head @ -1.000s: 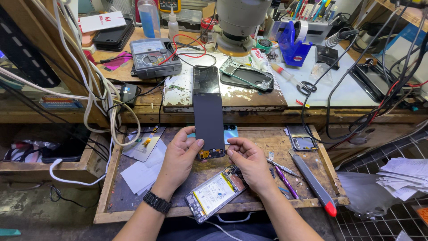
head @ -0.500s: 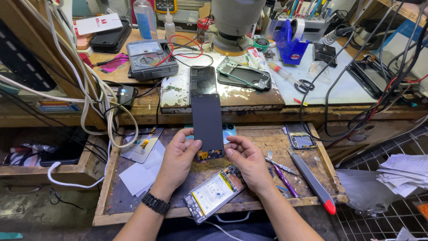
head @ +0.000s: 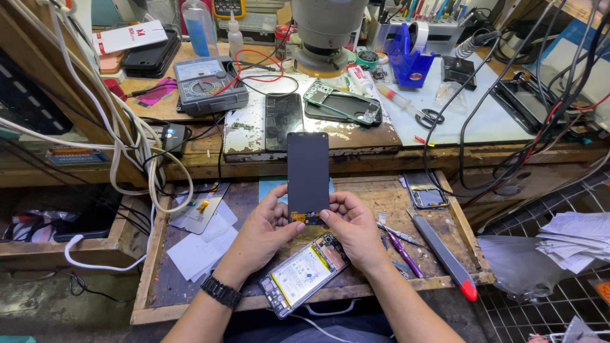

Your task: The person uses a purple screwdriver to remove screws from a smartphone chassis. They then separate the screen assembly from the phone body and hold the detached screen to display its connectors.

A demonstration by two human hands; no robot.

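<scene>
Left hand and right hand both pinched the lower end of a dark phone screen panel, fingers closed on its bottom edge. Panel stood upright, long axis running away from the hands. Opened phone body lay just below, between the wrists, equally near both.

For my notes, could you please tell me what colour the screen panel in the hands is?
The panel is plain black, seen in the head view.
</scene>
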